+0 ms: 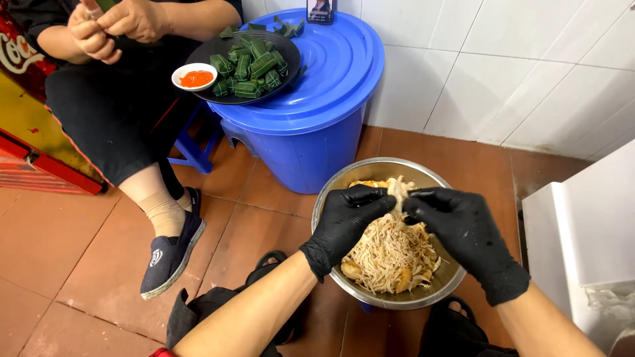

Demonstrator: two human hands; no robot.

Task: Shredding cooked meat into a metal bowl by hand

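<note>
Terracotta tile floor [79, 244], white tiled wall [503, 59] behind blue bin [311, 132]

Pale chicken piece [399, 188] above shredded meat [390, 254] heaped in steel bowl [370, 168].

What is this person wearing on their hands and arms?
Both the left hand and the right hand wear thin, glossy black gloves that fit tightly and end just past the wrists, slightly wrinkled at the cuffs. The forearms are bare: no sleeves, watch or jewellery show.
</note>
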